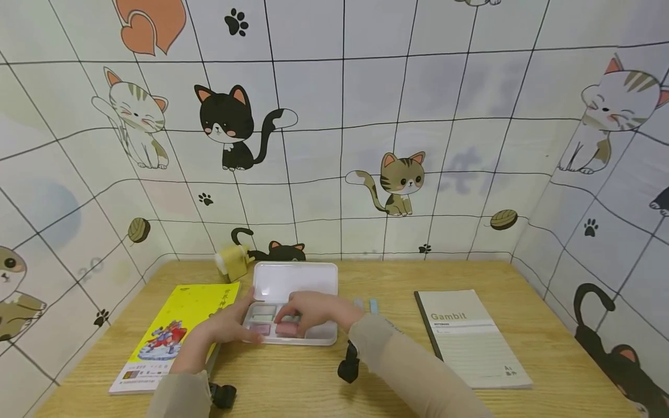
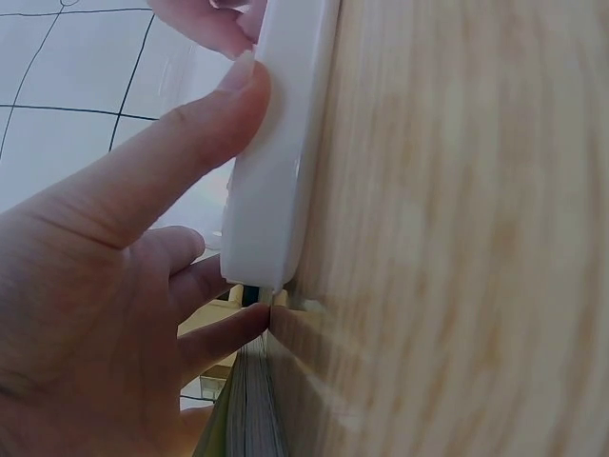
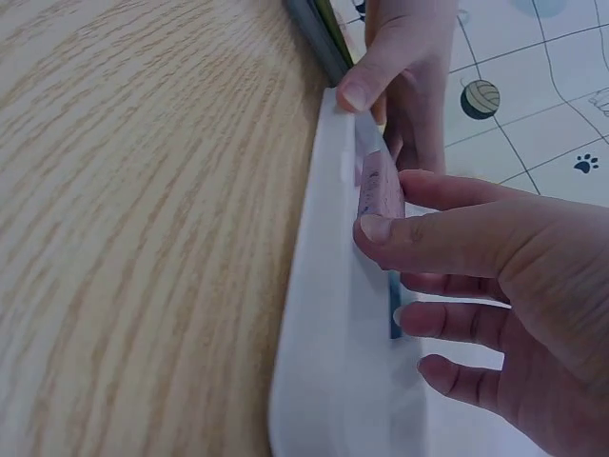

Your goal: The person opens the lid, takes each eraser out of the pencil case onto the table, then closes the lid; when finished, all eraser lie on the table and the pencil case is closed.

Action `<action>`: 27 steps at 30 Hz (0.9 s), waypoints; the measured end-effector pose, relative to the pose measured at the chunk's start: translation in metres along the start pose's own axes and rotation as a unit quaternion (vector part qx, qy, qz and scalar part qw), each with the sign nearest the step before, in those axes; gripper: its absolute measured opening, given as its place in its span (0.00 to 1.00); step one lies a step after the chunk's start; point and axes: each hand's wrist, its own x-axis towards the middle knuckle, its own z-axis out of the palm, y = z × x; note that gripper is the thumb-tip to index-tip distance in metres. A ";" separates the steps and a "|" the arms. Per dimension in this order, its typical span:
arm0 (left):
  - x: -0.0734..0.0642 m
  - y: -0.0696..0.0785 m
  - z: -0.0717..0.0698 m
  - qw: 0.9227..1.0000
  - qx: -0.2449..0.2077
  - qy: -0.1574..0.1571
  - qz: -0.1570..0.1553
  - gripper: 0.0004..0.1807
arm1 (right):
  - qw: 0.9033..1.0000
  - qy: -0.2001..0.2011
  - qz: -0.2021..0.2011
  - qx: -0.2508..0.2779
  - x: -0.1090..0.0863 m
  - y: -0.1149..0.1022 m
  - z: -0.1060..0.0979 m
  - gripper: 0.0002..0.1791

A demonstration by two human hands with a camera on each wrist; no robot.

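Low in the middle of the head view, the left hand [image 1: 228,321] holds the white box [image 1: 324,335] while the right hand [image 1: 312,309] pinches a pink block [image 1: 285,330] in it, maybe fitting or lifting it, so the next move needs a soft, steady touch.

The book [image 1: 175,331] lies near the left edge of the bench [image 1: 284,380], the notebook [image 1: 470,342] near the right, the case [image 1: 295,280] between.

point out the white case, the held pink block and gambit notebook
White case [image 1: 295,281]: head view, inside of the open lid.
Pink block [image 3: 383,187]: right wrist view, its printed face.
Gambit notebook [image 1: 471,343]: head view, middle of cover.
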 end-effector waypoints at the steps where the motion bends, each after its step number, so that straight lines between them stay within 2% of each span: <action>1: 0.000 0.000 0.000 1.000 0.000 0.000 0.000 0.67 | 1.000 0.002 -0.002 0.002 -0.001 0.000 -0.002 0.28; 4: 0.000 0.000 0.000 1.000 0.001 -0.003 0.003 0.67 | 1.000 0.010 -0.005 0.012 -0.005 0.001 -0.006 0.28; 11: -0.001 0.001 0.000 1.000 0.003 -0.004 -0.002 0.67 | 0.995 0.013 0.042 0.093 -0.019 0.003 -0.017 0.27; 20: -0.001 0.002 0.001 1.000 0.011 -0.003 -0.009 0.68 | 0.992 0.017 0.059 0.107 -0.034 0.008 -0.019 0.25; 23: -0.001 0.002 0.001 1.000 0.007 -0.003 -0.006 0.68 | 0.988 0.025 0.071 0.133 -0.042 0.010 -0.019 0.24; 27: -0.001 0.002 0.002 1.000 0.002 -0.003 -0.001 0.68 | 0.978 0.045 0.089 0.182 -0.056 0.017 -0.016 0.25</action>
